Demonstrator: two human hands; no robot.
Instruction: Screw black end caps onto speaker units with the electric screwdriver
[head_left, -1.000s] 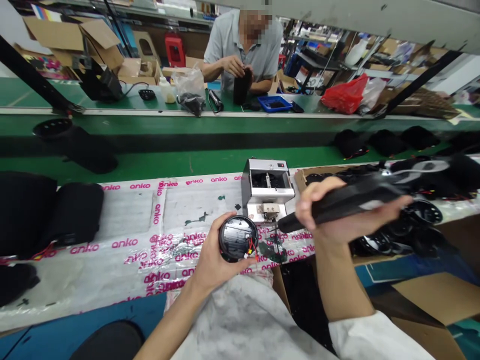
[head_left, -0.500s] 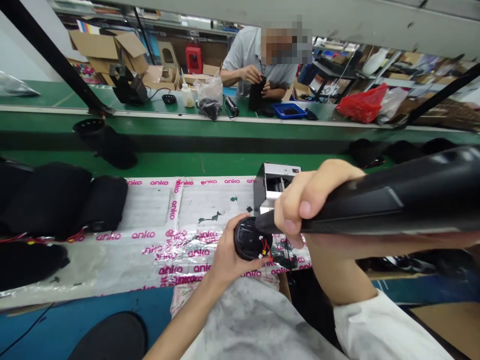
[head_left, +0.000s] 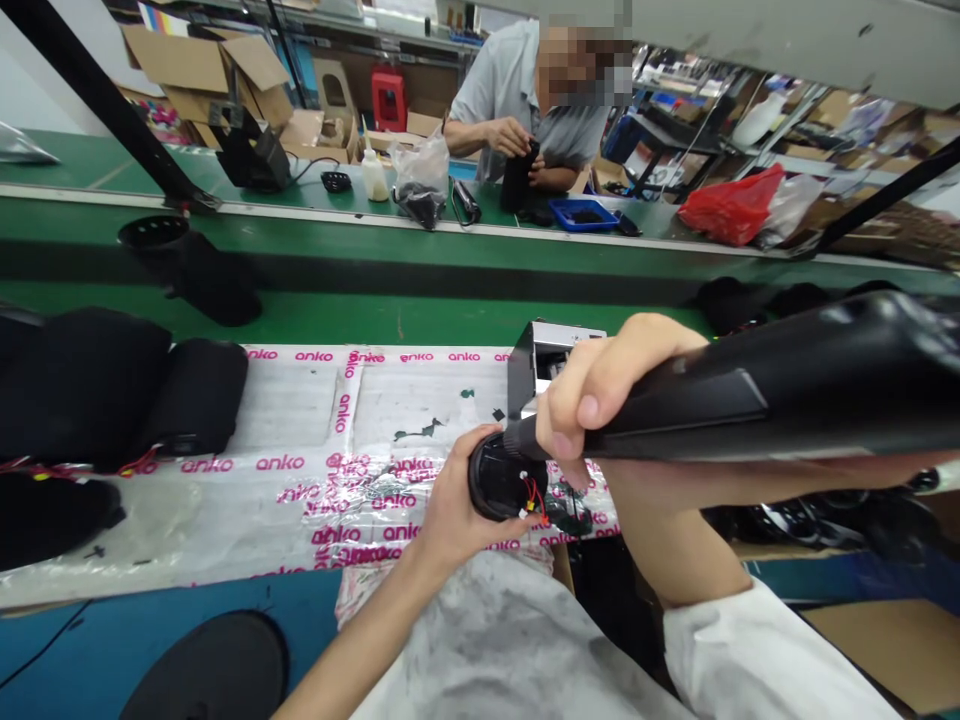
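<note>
My left hand [head_left: 454,505] is wrapped round a black cylindrical housing [head_left: 487,485], its open round end facing up toward me. Red wires with small white and yellow connectors [head_left: 531,495] stick out at its right side. In my right hand [head_left: 592,385] is a black electric screwdriver [head_left: 720,395], held almost level with its body stretching off to the right. The screwdriver's ribbed nose [head_left: 517,438] is at the upper right of the housing's open end; its very tip is hidden. Behind my right hand stands a silver-and-black box-shaped device [head_left: 536,350], partly covered.
Black fabric-covered cylinders [head_left: 199,395] lie at left on the wrapped, pink-printed mat [head_left: 292,410]. Another black cylinder [head_left: 202,270] leans on the green bench beyond. Across it, a co-worker [head_left: 499,95] handles a black cylinder near a blue tray [head_left: 583,215]. A round black stool [head_left: 210,670] is below left.
The view has shifted slightly. My right hand and the screwdriver have moved a little left over the housing, while my left hand keeps its grip. The co-worker leans slightly further right.
</note>
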